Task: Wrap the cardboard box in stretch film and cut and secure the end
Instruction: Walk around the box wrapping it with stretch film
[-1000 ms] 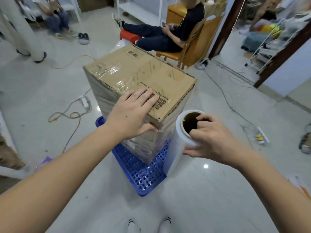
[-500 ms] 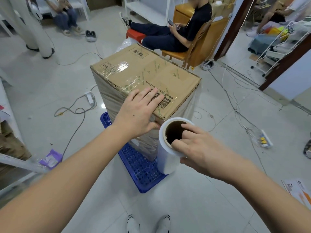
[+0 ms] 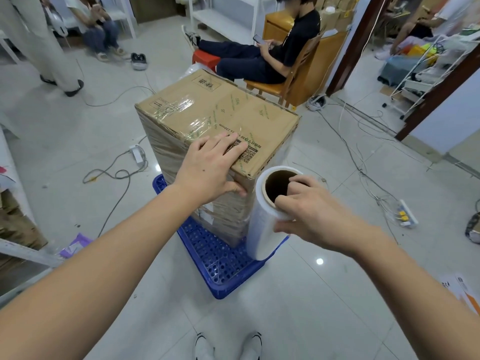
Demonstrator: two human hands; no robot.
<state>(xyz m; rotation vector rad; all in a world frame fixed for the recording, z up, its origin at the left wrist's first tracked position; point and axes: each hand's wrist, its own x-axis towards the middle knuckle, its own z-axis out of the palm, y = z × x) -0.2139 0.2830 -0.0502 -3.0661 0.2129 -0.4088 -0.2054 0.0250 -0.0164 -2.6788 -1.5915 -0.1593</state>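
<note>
- We are pressing our left hand flat on the near top edge of the tall brown cardboard box, fingers lying straight over its printed code label and the thumb hanging down the near side face, clasping nothing.
- The box is standing upright at the middle of the view on a blue perforated plastic pallet, its sides already showing shiny layers of film.
- We are gripping the white roll of clear stretch film with our right hand: fingertips are hooking into the brown cardboard core from above while the thumb is clamping the outside.
- The roll is standing upright at about 4 o'clock from the box, just beside its near right corner.
- Grey cables are trailing over the pale tiled floor at 9 o'clock.
- A person in dark clothes is sitting on a wooden chair at 1 o'clock.
</note>
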